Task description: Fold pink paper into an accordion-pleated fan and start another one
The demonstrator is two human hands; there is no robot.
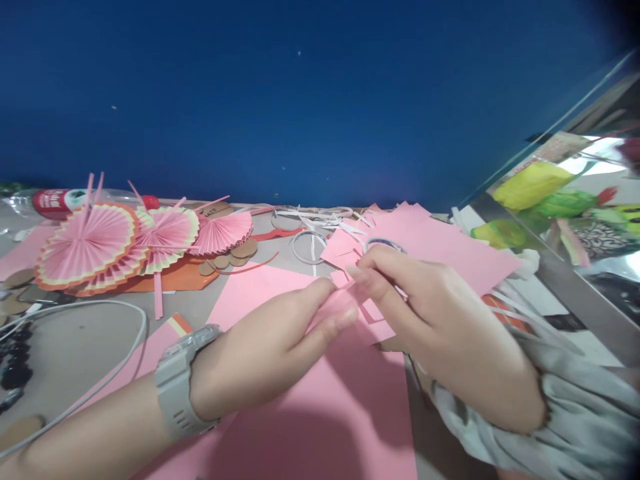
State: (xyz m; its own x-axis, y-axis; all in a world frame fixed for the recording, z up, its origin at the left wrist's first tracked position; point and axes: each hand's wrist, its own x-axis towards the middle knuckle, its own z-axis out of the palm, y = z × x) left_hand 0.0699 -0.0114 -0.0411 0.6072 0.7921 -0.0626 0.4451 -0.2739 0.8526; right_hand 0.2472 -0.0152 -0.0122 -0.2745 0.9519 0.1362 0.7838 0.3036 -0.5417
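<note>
My left hand (270,347), with a grey watch (177,383) on its wrist, pinches the left end of a small pink paper piece (345,303) between thumb and fingers. My right hand (440,333), in a grey sleeve, pinches the same piece from the right, fingertips pressed together. Both hands hover over a large pink paper sheet (320,413) lying on the table. More loose pink sheets (440,243) lie just beyond my right hand.
Several pleated pink paper fans (100,243) lie at the back left on orange paper, with brown card discs (235,253) beside them. A bottle (65,200) lies behind. White paper strips and rings (310,230) sit at the back. A white cable (100,313) curves at left. A blue wall stands behind.
</note>
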